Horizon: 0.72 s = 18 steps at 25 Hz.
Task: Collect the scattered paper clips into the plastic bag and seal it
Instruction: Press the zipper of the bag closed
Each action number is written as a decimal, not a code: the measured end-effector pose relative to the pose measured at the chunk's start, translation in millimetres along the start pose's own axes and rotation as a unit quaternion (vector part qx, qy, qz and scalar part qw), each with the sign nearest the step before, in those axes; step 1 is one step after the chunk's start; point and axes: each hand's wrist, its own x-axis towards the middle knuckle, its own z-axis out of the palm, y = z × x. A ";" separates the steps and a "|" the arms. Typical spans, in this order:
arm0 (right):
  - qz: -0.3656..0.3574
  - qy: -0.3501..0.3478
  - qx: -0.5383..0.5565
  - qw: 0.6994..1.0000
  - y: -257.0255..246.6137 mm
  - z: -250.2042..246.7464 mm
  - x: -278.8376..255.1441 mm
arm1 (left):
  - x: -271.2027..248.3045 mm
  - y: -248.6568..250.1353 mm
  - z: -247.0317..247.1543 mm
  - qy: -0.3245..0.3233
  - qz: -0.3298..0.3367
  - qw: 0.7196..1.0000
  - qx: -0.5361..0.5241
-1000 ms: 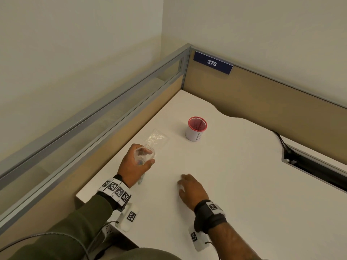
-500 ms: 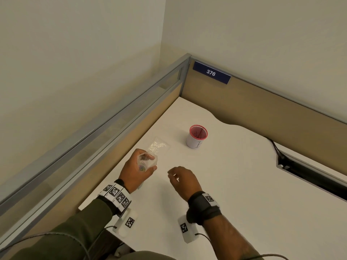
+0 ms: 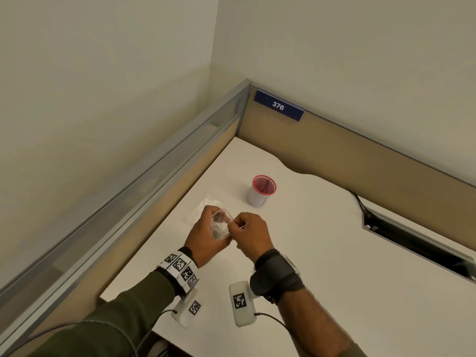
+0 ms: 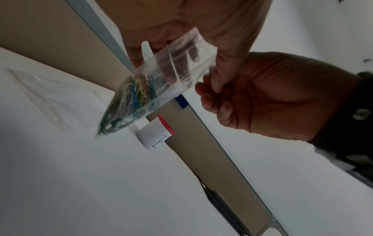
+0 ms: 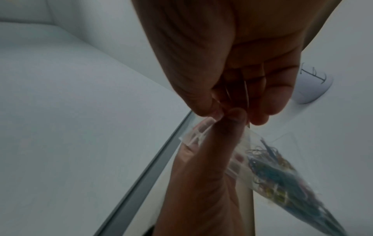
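My left hand [image 3: 206, 234] holds a small clear plastic bag [image 3: 220, 225] a little above the white desk [image 3: 334, 253], its mouth open and turned up. Several coloured paper clips [image 4: 131, 99] lie bunched in the bag's lower corner [image 5: 272, 172]. My right hand [image 3: 247, 231] is at the bag's mouth, touching the left thumb. Its thumb and fingers pinch a thin paper clip [image 5: 246, 95]. The rest of that clip is hidden by the fingers.
A second, empty clear bag [image 3: 206, 204] lies flat on the desk behind my hands. A white cup with a red rim [image 3: 261, 191] stands behind it to the right. Low partitions [image 3: 154, 176] close the left and far sides. A cable slot [image 3: 412, 240] opens at right.
My right hand lifted off the desk in front of me and moved left and forward to the bag's mouth. My left hand kept hold of the bag and shifted slightly right.
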 end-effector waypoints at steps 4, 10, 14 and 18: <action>-0.018 -0.032 0.018 0.999 8.3 -37.9 2.5 | -10.1 8.6 18.7 -0.027 -0.004 1.000 -0.008; -0.078 -0.146 -0.016 0.986 39.4 -88.6 -2.8 | -30.3 5.3 47.4 -0.015 0.024 0.997 0.072; -0.134 -0.174 -0.077 0.973 52.9 -104.6 -7.3 | -31.5 14.0 71.4 0.008 0.024 0.997 0.075; -0.155 -0.145 -0.029 0.977 56.6 -116.5 -7.1 | -25.5 18.4 74.6 0.044 0.001 0.998 0.035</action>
